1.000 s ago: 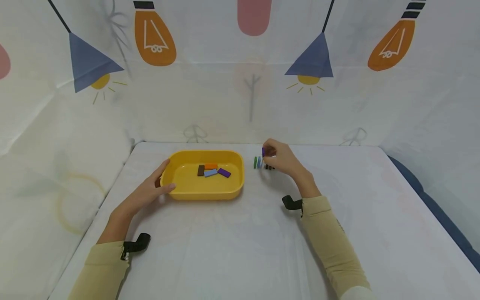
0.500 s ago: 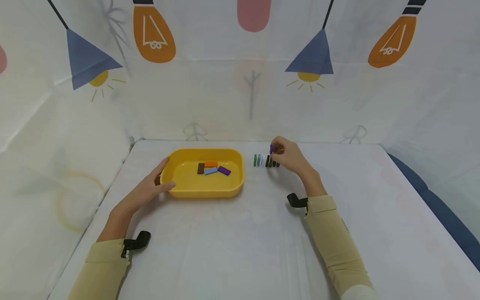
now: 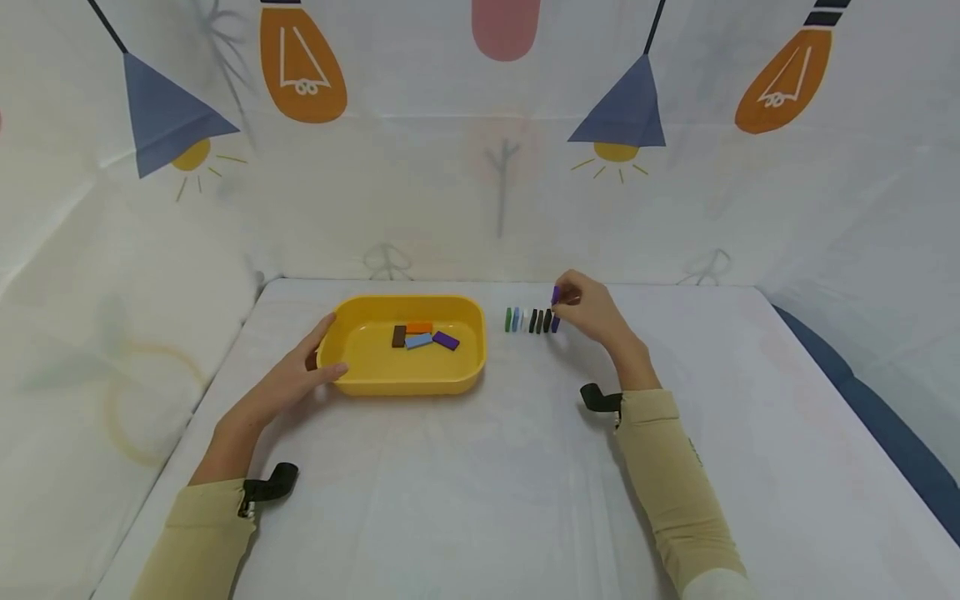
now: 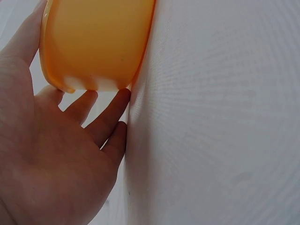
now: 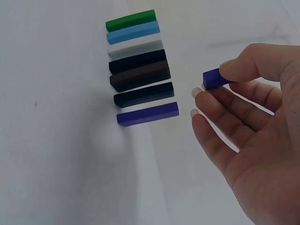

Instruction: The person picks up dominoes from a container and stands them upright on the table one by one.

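Observation:
My left hand (image 3: 292,375) grips the left end of a yellow tray (image 3: 408,387), thumb on the near rim; in the left wrist view its fingers touch the tray's end wall (image 4: 93,51). In the tray lie a brown domino block (image 3: 399,337), an orange one (image 3: 419,328), a light blue one (image 3: 418,341) and a purple one (image 3: 446,341). My right hand (image 3: 592,308) pinches another purple domino block (image 5: 214,79), partly hidden by the thumb. Beside it a spaced row stands on the table, from a green block (image 5: 131,20) to a purple block (image 5: 148,115).
Between the row's ends are a light blue block (image 5: 133,32), a white one (image 5: 136,46), and dark ones such as the brown block (image 5: 140,76). The white-covered table (image 3: 450,500) meets a printed cloth wall (image 3: 420,200) behind the row.
My right hand has moved right along the row with the purple domino block, uncovering the dark blocks and the purple end block. My left hand stays on the tray.

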`<state>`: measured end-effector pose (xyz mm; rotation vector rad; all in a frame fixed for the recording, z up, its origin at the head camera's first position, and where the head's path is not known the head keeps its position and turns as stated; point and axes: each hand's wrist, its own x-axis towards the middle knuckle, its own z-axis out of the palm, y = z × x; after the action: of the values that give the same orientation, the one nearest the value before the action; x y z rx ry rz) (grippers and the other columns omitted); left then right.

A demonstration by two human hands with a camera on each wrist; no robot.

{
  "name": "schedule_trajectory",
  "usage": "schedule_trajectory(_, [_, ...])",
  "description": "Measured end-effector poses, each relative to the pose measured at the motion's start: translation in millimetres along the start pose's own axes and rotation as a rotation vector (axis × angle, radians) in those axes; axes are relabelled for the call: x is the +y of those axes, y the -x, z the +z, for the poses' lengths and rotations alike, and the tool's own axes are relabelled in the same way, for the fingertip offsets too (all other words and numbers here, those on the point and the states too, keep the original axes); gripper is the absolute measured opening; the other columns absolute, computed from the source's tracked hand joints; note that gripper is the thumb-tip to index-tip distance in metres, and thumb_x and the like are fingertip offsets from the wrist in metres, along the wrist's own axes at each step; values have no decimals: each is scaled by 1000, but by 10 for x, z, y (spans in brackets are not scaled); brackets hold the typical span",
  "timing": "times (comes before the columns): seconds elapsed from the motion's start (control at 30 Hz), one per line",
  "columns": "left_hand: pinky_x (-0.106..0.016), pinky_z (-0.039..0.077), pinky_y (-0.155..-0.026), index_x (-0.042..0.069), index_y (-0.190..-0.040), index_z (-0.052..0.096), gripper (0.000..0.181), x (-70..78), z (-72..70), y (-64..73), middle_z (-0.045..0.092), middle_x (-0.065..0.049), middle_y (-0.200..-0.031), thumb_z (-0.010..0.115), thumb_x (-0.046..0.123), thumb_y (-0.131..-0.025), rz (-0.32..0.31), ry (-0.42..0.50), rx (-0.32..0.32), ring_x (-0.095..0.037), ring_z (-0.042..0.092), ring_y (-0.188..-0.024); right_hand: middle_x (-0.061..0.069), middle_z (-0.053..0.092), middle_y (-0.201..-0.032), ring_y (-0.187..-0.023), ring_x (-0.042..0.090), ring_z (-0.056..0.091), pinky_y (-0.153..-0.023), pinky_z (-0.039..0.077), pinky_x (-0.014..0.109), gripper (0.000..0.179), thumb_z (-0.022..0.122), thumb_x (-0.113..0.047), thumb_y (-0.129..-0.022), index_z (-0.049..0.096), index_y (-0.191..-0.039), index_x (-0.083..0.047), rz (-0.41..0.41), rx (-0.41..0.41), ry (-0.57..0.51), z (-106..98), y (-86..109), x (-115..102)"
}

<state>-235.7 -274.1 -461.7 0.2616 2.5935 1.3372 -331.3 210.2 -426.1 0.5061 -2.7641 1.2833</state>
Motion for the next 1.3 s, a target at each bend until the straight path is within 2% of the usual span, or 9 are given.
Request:
schedule_trajectory(0.17, [-67, 15, -118, 44, -157, -4, 91, 0, -2, 3, -1, 0, -169, 63, 41, -96, -8, 9, 5, -35, 8, -155, 16, 64, -110, -107, 31, 62, -90, 52, 45, 23, 62, -9, -88, 58, -111, -5, 23, 23, -8, -30, 14, 81])
schedule_trajectory(0.4, [-68, 14, -118, 40, -158, -5, 92, 2, 7, -13, -1, -2, -169, 63, 40, -96, 1, -9, 5, -37, 7, -155, 18, 64, -111, -106, 33, 61, -90, 51, 44, 24, 62, -7, -87, 58, -110, -2, 40, 31, -15, -74, 32, 180])
schedule_trajectory(0.7, [-68, 14, -118, 43, -157, -4, 91, -17, 9, -19, -1, 0, -169, 63, 40, -96, 5, 1, 5, -35, 7, -155, 17, 65, -110, -106, 31, 61, -90, 48, 41, 24, 63, -9, -86, 58, -109, -2, 81, 12, 3, -67, 35, 280])
schedule_trajectory(0.97, [-67, 15, -118, 41, -158, -5, 92, -16, -3, -17, 0, -2, -169, 63, 40, -96, 11, 1, 3, -35, 10, -154, 19, 66, -110, -102, 31, 63, -81, 49, 33, 25, 63, -6, -83, 59, -107, -1, 114, -32, 20, 10, 13, 343])
schedule_trajectory(1.3, [-67, 14, -119, 43, -157, -4, 91, -26, -3, -22, -1, 1, -169, 63, 40, -96, 15, 34, -5, -34, 8, -154, 19, 69, -109, -102, 32, 63, -79, 48, 34, 24, 63, -7, -82, 61, -106, -3, 144, -49, 91, 55, -5, 383])
